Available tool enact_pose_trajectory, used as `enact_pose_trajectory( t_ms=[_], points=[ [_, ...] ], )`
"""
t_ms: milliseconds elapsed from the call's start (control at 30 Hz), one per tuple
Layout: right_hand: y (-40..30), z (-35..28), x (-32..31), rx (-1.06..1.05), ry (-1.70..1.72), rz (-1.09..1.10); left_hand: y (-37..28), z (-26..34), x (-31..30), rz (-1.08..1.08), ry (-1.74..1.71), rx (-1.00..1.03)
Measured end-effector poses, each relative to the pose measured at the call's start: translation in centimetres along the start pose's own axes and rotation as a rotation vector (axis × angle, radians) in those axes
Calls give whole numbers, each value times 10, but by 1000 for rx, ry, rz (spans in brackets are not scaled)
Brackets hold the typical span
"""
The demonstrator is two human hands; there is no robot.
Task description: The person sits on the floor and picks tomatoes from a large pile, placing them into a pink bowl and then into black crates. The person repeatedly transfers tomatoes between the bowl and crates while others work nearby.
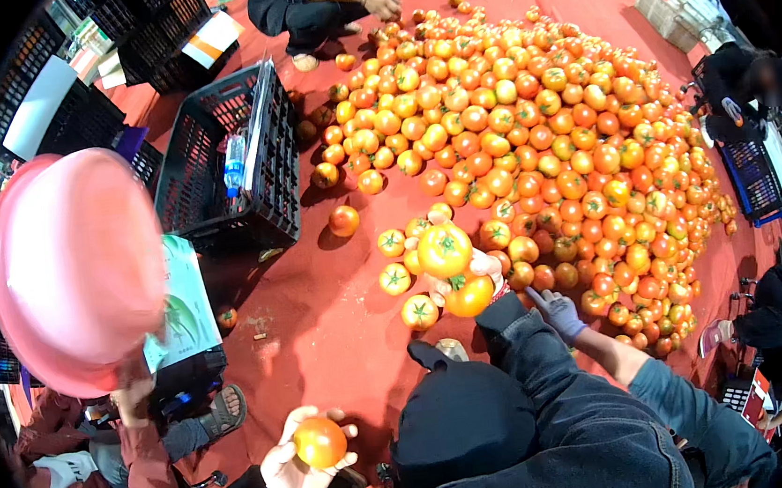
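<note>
My left hand (299, 461) is at the lower middle, its fingers round one orange-red tomato (320, 442). Farther forward, my right hand (468, 272) holds two yellow-orange tomatoes: one with a green star-shaped calyx (444, 250) and another just below it (469, 297). Several loose tomatoes (394, 279) lie on the red floor covering (288, 352), close to the left of that hand. A large heap of red, orange and yellowish tomatoes (550, 137) spreads beyond and to the right of it.
At the left, a person in a dark red jacket (131, 481) raises a pink basin (75, 267). A black plastic crate (228, 161) holds a bottle (234, 166). A co-worker's gloved hand (559, 314) is right of my right hand. Another person (318, 4) crouches behind the heap.
</note>
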State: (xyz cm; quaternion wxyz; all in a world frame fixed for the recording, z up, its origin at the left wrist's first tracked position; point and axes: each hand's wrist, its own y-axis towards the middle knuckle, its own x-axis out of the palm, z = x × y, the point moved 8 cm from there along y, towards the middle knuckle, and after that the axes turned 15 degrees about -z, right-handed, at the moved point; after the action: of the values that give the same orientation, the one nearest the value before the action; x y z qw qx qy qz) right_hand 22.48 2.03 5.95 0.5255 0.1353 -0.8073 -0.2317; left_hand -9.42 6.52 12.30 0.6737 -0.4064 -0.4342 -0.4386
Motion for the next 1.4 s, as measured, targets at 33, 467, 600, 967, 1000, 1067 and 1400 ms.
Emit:
enact_pose_trajectory(
  t_ms=[33,467,600,967,1000,1067,1400],
  points=[
    [5,-6,21,2,13,-49,-2,1,11,-23,13,9],
    [115,46,79,643,-254,485,-122,56,32,-41,190,396],
    [127,127,43,923,-548,406,-167,70,75,-179,328,514],
    [92,150,-45,1112,-664,560,-279,92,80,223,1032,923],
    [91,146,-44,1110,-672,525,-278,88,71,233,901,872],
    [81,126,-38,1106,-734,461,-296,83,54,264,641,894],
    [80,50,-92,1214,-1352,304,-475,0,-133,532,-243,1425]
  ],
)
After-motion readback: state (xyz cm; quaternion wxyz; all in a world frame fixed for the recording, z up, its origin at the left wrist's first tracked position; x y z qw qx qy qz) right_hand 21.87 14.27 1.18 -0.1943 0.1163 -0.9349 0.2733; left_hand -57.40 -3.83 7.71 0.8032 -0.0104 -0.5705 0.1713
